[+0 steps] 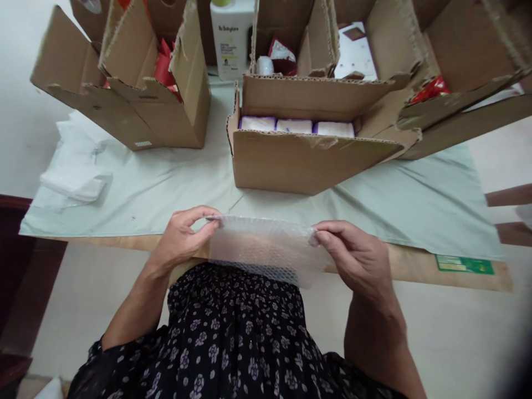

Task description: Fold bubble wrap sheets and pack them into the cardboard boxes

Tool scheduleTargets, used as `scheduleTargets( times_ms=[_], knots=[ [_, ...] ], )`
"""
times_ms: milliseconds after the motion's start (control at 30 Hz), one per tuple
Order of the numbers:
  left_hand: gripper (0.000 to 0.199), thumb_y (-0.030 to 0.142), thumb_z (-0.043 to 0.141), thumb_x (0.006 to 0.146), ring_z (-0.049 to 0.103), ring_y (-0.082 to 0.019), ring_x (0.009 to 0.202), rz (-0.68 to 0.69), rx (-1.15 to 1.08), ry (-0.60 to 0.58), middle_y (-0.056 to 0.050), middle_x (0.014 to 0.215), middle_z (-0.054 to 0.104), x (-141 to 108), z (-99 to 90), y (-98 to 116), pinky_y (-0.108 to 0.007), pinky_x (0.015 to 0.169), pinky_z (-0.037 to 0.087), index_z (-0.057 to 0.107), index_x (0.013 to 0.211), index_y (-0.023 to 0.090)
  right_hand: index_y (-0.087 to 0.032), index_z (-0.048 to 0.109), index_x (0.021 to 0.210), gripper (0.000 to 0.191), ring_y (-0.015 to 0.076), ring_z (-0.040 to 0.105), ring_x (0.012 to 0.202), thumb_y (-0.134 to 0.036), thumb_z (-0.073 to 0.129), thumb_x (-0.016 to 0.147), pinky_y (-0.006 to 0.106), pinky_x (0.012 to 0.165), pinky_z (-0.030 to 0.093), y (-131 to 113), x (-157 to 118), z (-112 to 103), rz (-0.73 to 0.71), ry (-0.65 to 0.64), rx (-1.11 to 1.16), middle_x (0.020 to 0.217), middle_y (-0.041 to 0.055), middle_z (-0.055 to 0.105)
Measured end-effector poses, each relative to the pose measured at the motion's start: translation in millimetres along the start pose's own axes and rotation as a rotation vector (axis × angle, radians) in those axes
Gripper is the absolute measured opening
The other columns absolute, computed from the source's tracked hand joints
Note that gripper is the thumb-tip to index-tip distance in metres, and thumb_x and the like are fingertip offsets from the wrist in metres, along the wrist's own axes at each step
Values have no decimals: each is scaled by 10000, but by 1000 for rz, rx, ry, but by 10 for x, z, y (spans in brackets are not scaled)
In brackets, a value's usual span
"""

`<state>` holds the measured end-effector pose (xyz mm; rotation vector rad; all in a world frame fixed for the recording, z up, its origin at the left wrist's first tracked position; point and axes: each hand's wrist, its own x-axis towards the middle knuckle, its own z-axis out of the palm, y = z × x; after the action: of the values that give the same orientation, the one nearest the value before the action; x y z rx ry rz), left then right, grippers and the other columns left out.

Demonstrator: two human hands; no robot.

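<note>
A clear bubble wrap bag hangs stretched between my two hands at the table's front edge. My left hand pinches its upper left corner between thumb and fingers. At the upper right corner, my right hand grips it the same way. The top edge is pulled nearly straight, and the bubbled sheet drops in front of the dark flowered dress. Just beyond it stands an open cardboard box with white and purple packs in a row inside.
Cardboard boxes with red items stand at the back left. A white bottle stands between boxes. White foam sheets lie at the left on the pale green cloth. More open boxes line the right.
</note>
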<state>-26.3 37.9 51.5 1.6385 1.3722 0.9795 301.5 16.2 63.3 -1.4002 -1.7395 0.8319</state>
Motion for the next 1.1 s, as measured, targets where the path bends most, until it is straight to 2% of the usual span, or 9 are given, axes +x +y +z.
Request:
scheduleTargets(
  times_ms=[133,333,400,500,600,700,833,933,1100],
  knots=[
    [95,240,745,857,698,-190,758,-88,-107,7,-27,817,785,18,24,-22,-310,771,556,824,903,216,-245,755,1028,158,130,633,616,-374,685,969,277,620,539,169,105,78,90,105,114,716,-16,694],
    [134,215,738,790,639,-178,727,-231,-32,126,6,775,742,232,349,-451,-300,771,519,802,908,213,-195,717,1064,257,174,660,747,-406,653,931,352,728,582,801,418,458,140,249,13,878,43,726],
    [254,211,761,792,604,-170,704,-208,28,169,10,779,713,237,357,-505,-315,802,517,791,1044,212,-199,719,1097,255,215,696,900,-397,636,959,421,870,595,816,358,447,74,360,-111,1045,87,746],
    [492,253,776,830,633,-219,871,-104,174,288,-60,1037,728,158,328,-448,-391,940,527,697,1315,209,-218,729,1113,210,259,709,1039,-333,585,1012,483,983,571,645,162,372,-45,453,-260,1084,100,753],
    [525,288,725,904,583,-327,1282,54,311,281,-131,1373,651,40,404,-325,-518,1175,430,625,1415,227,-241,711,1247,273,281,701,1165,-255,545,1030,517,1066,533,415,11,455,-145,341,-367,1188,105,763],
    [525,284,648,956,399,-363,1543,182,362,1,-131,1624,501,-43,628,-280,-595,1298,263,576,1474,237,-218,614,1446,425,297,590,1391,-241,486,1042,514,1149,472,314,8,752,-203,67,-463,1475,133,655],
    [602,361,627,969,281,-387,1625,155,368,-309,-144,1721,387,-75,881,-400,-639,1335,90,507,1540,216,-167,502,1566,537,314,442,1534,-311,460,1051,514,1216,389,440,82,1076,-188,-177,-599,1621,157,523],
    [660,457,684,941,208,-413,1647,111,373,-277,-148,1748,330,-78,902,-500,-662,1326,1,515,1535,224,-162,466,1588,594,335,413,1550,-429,483,1058,539,1255,319,614,63,1045,-180,-162,-693,1639,172,498],
    [687,467,738,913,145,-451,1652,70,335,-203,-157,1774,258,-140,764,-515,-684,1307,-24,528,1518,220,-205,362,1642,644,353,423,1539,-493,452,1073,570,1227,327,823,-179,630,-95,-26,-788,1657,174,470]
  ],
)
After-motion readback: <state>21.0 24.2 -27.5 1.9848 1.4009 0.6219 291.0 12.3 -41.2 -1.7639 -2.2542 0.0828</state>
